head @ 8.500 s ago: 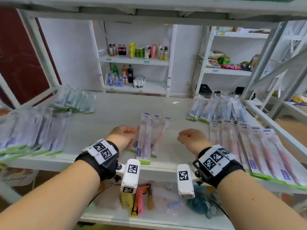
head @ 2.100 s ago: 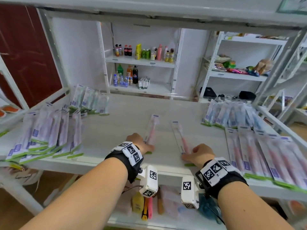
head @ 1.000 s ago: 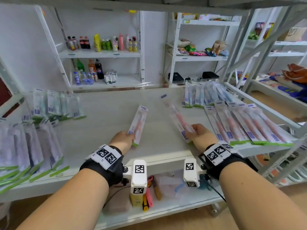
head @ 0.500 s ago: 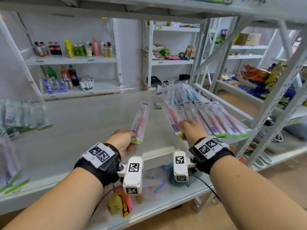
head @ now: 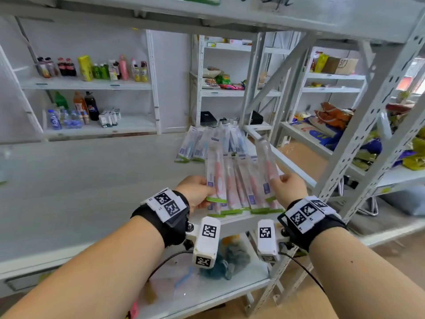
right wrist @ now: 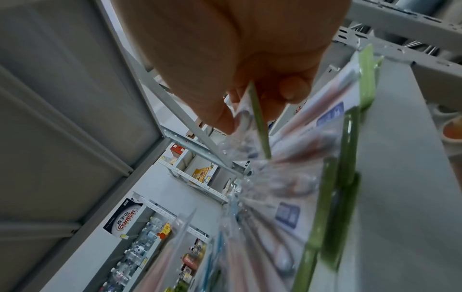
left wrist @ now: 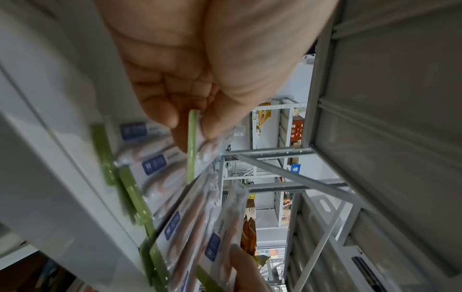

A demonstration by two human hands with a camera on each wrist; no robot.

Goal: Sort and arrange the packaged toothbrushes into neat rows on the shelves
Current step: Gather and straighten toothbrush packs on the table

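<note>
Change since half a second ago: both held packs now sit over the pink row at centre frame, where earlier the left-hand pack stood apart over bare shelf, left of that row.

Fingers of the left hand point(head: 195, 192) are curled, thumb against fingertips point(left wrist: 175, 126), pinching the green bottom edge of a pink toothbrush pack point(head: 216, 178). That pack stands raised above the left end of the row of pink packs point(head: 241, 192), its top pointing toward the upper part of the frame.

Fingers of the right hand point(head: 289, 187) are likewise curled, thumb and fingertips point(right wrist: 220, 118) gripping the lower end of a second pink pack point(head: 266, 166). This pack is tilted, held over the right end of the same row; whether it touches the packs beneath cannot be told.

Row of pink packs lies flat on the grey shelf point(head: 92, 192), green edges toward the near lip, overlapping side by side. Behind it, toward the upper centre, lies a group of blue toothbrush packs point(head: 207, 143).

Background, upper left: bottles point(head: 92, 67) on a white rack. Right side: snack bags point(head: 333, 116) on an adjoining rack.
</note>
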